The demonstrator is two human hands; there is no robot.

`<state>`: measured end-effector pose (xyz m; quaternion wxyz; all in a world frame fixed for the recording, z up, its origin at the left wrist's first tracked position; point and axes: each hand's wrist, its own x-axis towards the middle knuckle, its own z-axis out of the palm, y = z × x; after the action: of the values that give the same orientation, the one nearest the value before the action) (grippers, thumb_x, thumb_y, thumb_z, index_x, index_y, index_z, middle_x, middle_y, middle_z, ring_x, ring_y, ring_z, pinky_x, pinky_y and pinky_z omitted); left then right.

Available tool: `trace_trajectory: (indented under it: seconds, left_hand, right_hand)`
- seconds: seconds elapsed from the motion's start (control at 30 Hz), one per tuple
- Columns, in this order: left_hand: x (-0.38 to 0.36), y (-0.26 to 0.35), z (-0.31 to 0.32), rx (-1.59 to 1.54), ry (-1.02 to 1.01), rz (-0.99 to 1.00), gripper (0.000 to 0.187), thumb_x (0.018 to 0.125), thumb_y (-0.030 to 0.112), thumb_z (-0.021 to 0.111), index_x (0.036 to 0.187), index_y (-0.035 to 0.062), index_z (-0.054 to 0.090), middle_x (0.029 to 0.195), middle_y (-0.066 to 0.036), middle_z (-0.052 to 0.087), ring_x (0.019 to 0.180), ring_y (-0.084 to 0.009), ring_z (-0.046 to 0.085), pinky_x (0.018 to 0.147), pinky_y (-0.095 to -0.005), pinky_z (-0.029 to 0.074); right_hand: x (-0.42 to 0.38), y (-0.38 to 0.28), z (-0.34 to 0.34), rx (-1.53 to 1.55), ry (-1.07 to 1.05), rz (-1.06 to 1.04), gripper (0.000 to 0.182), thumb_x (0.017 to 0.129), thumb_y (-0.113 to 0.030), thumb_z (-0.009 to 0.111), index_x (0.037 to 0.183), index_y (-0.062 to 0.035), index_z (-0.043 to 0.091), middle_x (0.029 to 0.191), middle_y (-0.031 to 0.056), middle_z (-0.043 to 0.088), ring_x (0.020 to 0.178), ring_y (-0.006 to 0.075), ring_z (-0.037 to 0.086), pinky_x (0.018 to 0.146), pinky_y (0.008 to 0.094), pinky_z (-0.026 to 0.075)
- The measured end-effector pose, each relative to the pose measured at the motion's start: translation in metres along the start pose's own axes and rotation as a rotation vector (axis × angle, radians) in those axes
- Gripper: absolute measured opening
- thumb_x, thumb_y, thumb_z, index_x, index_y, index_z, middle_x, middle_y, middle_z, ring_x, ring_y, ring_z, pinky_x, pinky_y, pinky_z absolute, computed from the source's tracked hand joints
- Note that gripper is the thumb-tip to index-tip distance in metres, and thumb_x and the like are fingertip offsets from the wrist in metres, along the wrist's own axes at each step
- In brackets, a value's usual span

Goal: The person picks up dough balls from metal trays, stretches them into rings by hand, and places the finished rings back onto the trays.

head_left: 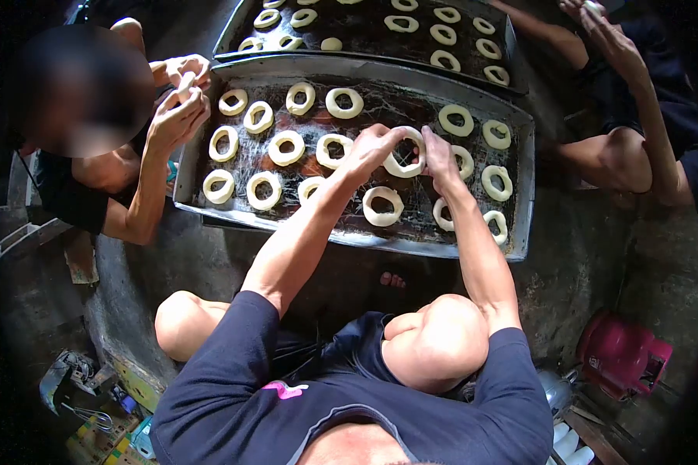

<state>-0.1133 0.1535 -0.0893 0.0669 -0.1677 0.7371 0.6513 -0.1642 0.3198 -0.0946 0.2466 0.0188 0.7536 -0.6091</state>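
Observation:
A ring of pale dough [404, 165] is held between my two hands over the near metal tray [357, 239]. My left hand [377, 147] pinches its left side, and my right hand [438, 157] grips its right side. Around them, several other dough rings lie spread on the dark, worn tray bottom. One dough ring [382, 206] lies just below my hands, and another ring [344, 102] sits above and to the left. Part of a ring [334, 151] is covered by my left hand, and a ring behind my right hand is partly hidden.
A second tray [512, 46] with more dough rings adjoins the far side. At left, a person's hands [182, 101] hold a piece of dough; another person's hands [609, 39] are at upper right. A pink gas cylinder [620, 353] and a whisk [91, 418] are on the floor.

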Motion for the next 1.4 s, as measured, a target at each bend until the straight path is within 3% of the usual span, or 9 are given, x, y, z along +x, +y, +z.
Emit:
trace_trajectory:
  seconds: [0.2, 0.27, 0.4, 0.47, 0.57, 0.9, 1.07, 1.2, 1.4]
  left_hand:
    - [-0.002, 0.019, -0.022, 0.498, 0.162, 0.202, 0.059, 0.088, 0.048, 0.053, 0.119, -0.0015, 0.057, 0.105, -0.018, 0.065, 0.089, -0.0204, 0.064, 0.077, -0.0315, 0.051]
    - [-0.022, 0.026, -0.044, 0.23, 0.085, 0.132, 0.05, 0.089, 0.036, 0.058, 0.124, 0.0006, 0.054, 0.117, -0.016, 0.06, 0.1, -0.0192, 0.06, 0.08, -0.0303, 0.053]
    - [-0.068, 0.037, -0.08, -0.133, 0.15, 0.13, 0.04, 0.09, 0.029, 0.06, 0.118, 0.0011, 0.056, 0.11, -0.009, 0.059, 0.096, -0.0147, 0.06, 0.079, -0.0283, 0.053]
    - [-0.087, 0.043, -0.086, -0.181, 0.214, 0.125, 0.033, 0.091, 0.021, 0.059, 0.118, 0.0023, 0.058, 0.104, -0.006, 0.061, 0.091, -0.011, 0.059, 0.079, -0.0252, 0.051]
    - [-0.108, 0.034, -0.093, -0.216, 0.248, 0.134, 0.027, 0.09, 0.014, 0.058, 0.113, 0.0001, 0.059, 0.089, -0.004, 0.065, 0.077, -0.007, 0.055, 0.069, -0.022, 0.046]
    - [-0.165, 0.02, -0.126, -0.293, 0.364, -0.03, 0.027, 0.093, 0.007, 0.052, 0.118, -0.0027, 0.056, 0.109, -0.01, 0.063, 0.102, -0.0153, 0.059, 0.09, -0.0284, 0.048]
    - [-0.14, 0.031, -0.122, -0.299, 0.337, 0.045, 0.029, 0.091, 0.01, 0.056, 0.118, -0.0019, 0.056, 0.104, -0.008, 0.064, 0.095, -0.0128, 0.06, 0.084, -0.026, 0.048]
    - [-0.097, 0.043, -0.089, -0.64, 0.294, 0.048, 0.046, 0.093, 0.021, 0.057, 0.133, 0.0014, 0.044, 0.118, -0.01, 0.057, 0.105, -0.016, 0.058, 0.085, -0.0297, 0.051]
    - [-0.072, 0.056, -0.024, -0.474, -0.101, 0.227, 0.053, 0.089, 0.019, 0.064, 0.133, -0.0013, 0.042, 0.106, -0.011, 0.063, 0.093, -0.0136, 0.059, 0.082, -0.0276, 0.05]
  right_hand:
    - [0.018, 0.006, -0.014, -0.521, 0.027, -0.33, 0.049, 0.096, -0.04, 0.038, 0.101, 0.0043, 0.057, 0.088, 0.0237, 0.065, 0.068, 0.0319, 0.065, 0.066, 0.0437, 0.05]
    - [-0.001, -0.031, -0.014, -0.5, 0.04, -0.041, 0.045, 0.093, -0.034, 0.04, 0.112, 0.0034, 0.057, 0.094, 0.0254, 0.065, 0.07, 0.0336, 0.066, 0.069, 0.0427, 0.051]
    - [0.065, -0.048, -0.017, -0.673, 0.096, -0.401, 0.038, 0.088, -0.026, 0.049, 0.11, 0.0038, 0.061, 0.091, 0.0229, 0.067, 0.066, 0.0261, 0.067, 0.066, 0.0359, 0.053]
    - [0.076, -0.114, 0.021, -0.383, -0.011, -0.245, 0.037, 0.087, -0.027, 0.052, 0.11, -0.001, 0.062, 0.096, 0.0193, 0.067, 0.09, 0.0328, 0.065, 0.08, 0.0384, 0.05]
    - [0.155, -0.136, 0.077, -0.512, 0.021, -0.521, 0.036, 0.087, -0.027, 0.051, 0.11, -0.002, 0.063, 0.101, 0.0176, 0.067, 0.101, 0.0352, 0.061, 0.086, 0.0418, 0.047]
    - [0.245, -0.146, 0.185, -0.988, -0.089, -0.324, 0.039, 0.081, -0.024, 0.058, 0.111, -0.0006, 0.061, 0.117, 0.0258, 0.058, 0.112, 0.0402, 0.055, 0.092, 0.0448, 0.045]
    - [0.161, -0.155, 0.144, -0.354, 0.044, -0.571, 0.053, 0.073, -0.027, 0.072, 0.113, 0.0022, 0.052, 0.097, 0.0182, 0.064, 0.09, 0.0267, 0.063, 0.081, 0.0359, 0.049]
    - [0.038, -0.127, 0.086, -0.001, -0.4, -0.464, 0.044, 0.077, -0.016, 0.072, 0.112, 0.0015, 0.052, 0.094, 0.0116, 0.064, 0.086, 0.0142, 0.061, 0.077, 0.0278, 0.05]
    - [-0.079, -0.09, 0.018, 0.212, -0.291, -0.293, 0.036, 0.084, -0.005, 0.065, 0.116, 0.0022, 0.052, 0.1, 0.0068, 0.062, 0.089, 0.0102, 0.06, 0.081, 0.0238, 0.05]
